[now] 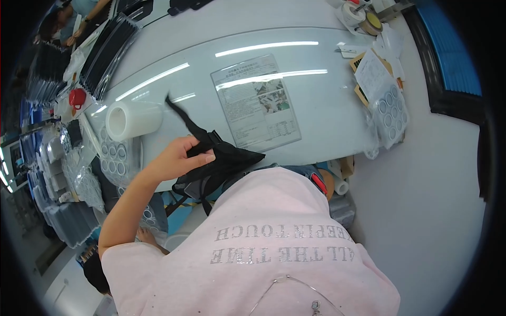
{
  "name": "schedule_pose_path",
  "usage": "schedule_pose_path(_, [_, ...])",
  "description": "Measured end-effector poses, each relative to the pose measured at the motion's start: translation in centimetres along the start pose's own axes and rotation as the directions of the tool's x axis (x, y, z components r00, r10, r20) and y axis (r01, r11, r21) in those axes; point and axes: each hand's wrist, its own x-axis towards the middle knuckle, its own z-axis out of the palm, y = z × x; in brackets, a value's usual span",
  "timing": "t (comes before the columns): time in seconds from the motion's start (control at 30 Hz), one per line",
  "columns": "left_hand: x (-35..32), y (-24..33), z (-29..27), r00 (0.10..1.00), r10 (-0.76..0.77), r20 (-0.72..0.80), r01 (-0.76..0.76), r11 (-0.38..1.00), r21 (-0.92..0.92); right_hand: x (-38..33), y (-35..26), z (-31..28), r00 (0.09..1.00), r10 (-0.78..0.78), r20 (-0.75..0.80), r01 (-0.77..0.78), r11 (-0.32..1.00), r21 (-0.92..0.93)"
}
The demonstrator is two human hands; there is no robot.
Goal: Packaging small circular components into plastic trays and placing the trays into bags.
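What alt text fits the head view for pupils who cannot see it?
The person's left hand holds black fabric at the near edge of a pale table; the right hand cannot be seen. A printed sheet lies ahead, a translucent roll to the left, bagged rings on both sides.

A whitish roll [143, 118] lies left of a printed sheet [254, 110], with bagged rings [391, 116] and tape rolls [373, 23] farther right.

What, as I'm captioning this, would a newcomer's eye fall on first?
Likely the left hand gripping black fabric at the near edge of the pale table. Next, the printed sheet with photos near the table's middle, then the fat whitish roll to its left.
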Motion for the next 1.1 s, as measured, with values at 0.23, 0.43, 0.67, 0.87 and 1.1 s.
schedule_pose_path(0.23, [0.8,-1.9,0.0,0.937,0.097,-0.337,-0.038,0.983,0.179,-0.2,-0.3,-1.0,0.996,-0.072,0.052,0.072,0.997,0.004])
schedule_pose_path(0.43, [3.4,-17.6,-0.2,0.853,0.12,-0.509,-0.048,0.987,0.153,0.0,-0.7,-2.9,0.984,-0.152,0.088,0.154,0.988,-0.011])
schedule_pose_path(0.67, [2.7,-16.0,1.2,0.945,-0.322,-0.057,0.296,0.918,-0.264,-0.2,-0.9,-4.1,0.971,-0.217,0.102,0.216,0.976,0.02])
schedule_pose_path(0.87, [0.5,-19.2,3.2,0.811,-0.58,-0.073,0.423,0.669,-0.611,-0.6,-0.6,-6.2,0.952,-0.273,0.136,0.274,0.962,0.011])
schedule_pose_path(1.1, [-5.3,-21.9,6.4,0.754,-0.652,-0.081,0.315,0.467,-0.826,-0.7,0.2,-7.8,0.911,-0.349,0.221,0.354,0.935,0.017])
